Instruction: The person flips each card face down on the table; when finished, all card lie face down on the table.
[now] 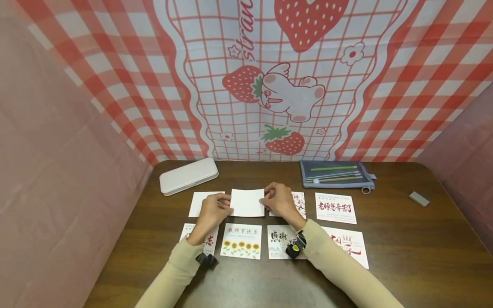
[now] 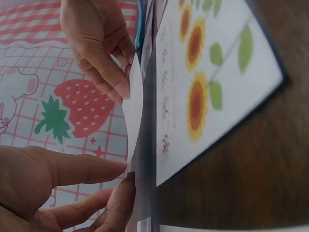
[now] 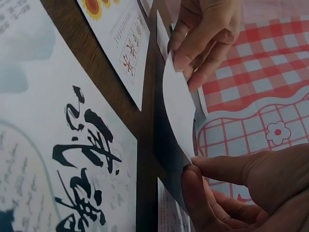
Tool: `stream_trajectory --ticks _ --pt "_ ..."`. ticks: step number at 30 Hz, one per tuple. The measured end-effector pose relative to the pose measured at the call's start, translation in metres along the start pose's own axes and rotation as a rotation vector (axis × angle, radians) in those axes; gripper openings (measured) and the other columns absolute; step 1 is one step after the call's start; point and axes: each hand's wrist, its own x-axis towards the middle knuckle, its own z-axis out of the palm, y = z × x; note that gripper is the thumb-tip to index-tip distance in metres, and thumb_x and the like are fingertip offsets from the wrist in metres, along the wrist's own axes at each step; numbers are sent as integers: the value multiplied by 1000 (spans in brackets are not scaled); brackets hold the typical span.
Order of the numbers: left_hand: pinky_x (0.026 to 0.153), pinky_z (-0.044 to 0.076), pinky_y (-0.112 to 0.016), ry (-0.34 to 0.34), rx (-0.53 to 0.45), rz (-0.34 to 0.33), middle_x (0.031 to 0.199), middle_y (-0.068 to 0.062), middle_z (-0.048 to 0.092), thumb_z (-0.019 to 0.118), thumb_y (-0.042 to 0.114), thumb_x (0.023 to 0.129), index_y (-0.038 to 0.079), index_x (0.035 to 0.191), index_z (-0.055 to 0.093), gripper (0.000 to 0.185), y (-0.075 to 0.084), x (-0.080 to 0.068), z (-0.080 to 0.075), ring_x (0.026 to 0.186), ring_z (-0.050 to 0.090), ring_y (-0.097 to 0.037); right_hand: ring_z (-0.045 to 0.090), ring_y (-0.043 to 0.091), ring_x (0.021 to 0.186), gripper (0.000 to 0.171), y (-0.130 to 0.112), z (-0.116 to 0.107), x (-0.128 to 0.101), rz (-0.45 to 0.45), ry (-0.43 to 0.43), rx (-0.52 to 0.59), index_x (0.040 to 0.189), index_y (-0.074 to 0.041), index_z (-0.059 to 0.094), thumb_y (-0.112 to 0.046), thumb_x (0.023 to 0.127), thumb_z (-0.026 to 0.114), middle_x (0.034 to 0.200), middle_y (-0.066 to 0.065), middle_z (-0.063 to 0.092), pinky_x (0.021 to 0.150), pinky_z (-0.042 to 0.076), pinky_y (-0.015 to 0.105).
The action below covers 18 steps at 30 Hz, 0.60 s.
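Note:
A plain white card (image 1: 247, 203) is held level by its two sides, slightly bowed in both wrist views. My left hand (image 1: 212, 210) pinches its left edge between thumb and fingers. At the opposite edge, my right hand (image 1: 282, 202) pinches it the same way. Just below it on the table lies a sunflower card (image 1: 240, 243). Beside my left hand is another white card (image 1: 197, 203), partly covered by the fingers. A pink blossom card (image 1: 299, 202) shows from behind my right hand. Under my right wrist lies a card with black brush lettering (image 1: 276, 239).
Cards with red lettering lie at upper right (image 1: 335, 208), lower right (image 1: 356, 248) and lower left (image 1: 209, 243), some under my forearms. At the back are a white case (image 1: 188, 176) and a blue mesh pencil pouch (image 1: 333, 174). A small grey block (image 1: 419, 199) lies far right.

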Motion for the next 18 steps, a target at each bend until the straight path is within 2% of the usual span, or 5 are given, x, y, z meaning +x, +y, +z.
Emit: stream_trajectory --ticks 6,12,18 --pt "71 63 -30 -29 34 -20 94 -19 76 80 -9 77 -8 111 74 35 -1 1 1 77 75 -20 66 9 54 30 -1 1 1 10 -21 -51 107 -2 72 -9 81 85 76 4 77 53 48 20" --pt "72 63 -30 -34 52 -24 92 -19 76 79 -8 76 -8 110 74 35 -3 2 2 75 72 -16 68 11 56 32 -1 3 1 20 -37 -55 108 -1 71 -9 81 86 78 6 79 53 49 21" --pt "74 64 -35 -38 79 0 93 -19 75 80 -6 75 -8 111 73 37 -4 3 1 76 73 -20 67 9 56 33 -1 3 1 22 -38 -91 108 -2 71 -11 80 87 78 6 79 54 50 20"
